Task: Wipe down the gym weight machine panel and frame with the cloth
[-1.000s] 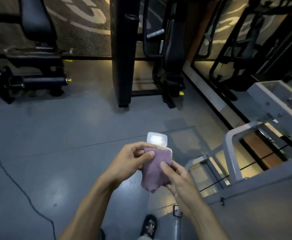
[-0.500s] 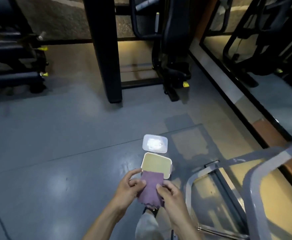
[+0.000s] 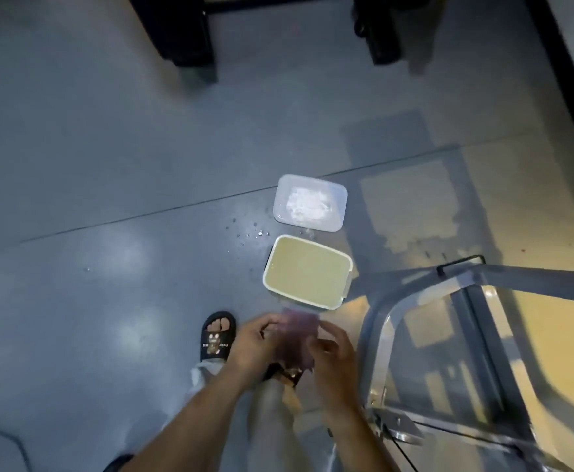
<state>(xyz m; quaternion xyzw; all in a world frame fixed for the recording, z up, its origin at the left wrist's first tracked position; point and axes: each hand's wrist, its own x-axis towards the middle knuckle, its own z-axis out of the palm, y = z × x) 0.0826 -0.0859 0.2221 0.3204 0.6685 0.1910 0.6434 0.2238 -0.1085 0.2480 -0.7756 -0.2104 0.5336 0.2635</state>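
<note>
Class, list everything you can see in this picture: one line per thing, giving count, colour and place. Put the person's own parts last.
cloth: one, purple, held between both hands, just below the tub
tub: one, white, open, yellowish liquid inside, on the floor at centre
lid: one, clear, white patch on it, on the floor beyond the tub
droplets: several, pale, on the floor left of the lid
machine frame: one, grey metal, lower right
black machine bases: two, top edge
cable: one, dark, lower left floor
sandal: one plainly seen, black, on the foot left of the hands
left hand: holds the cloth
right hand: holds the cloth
</note>
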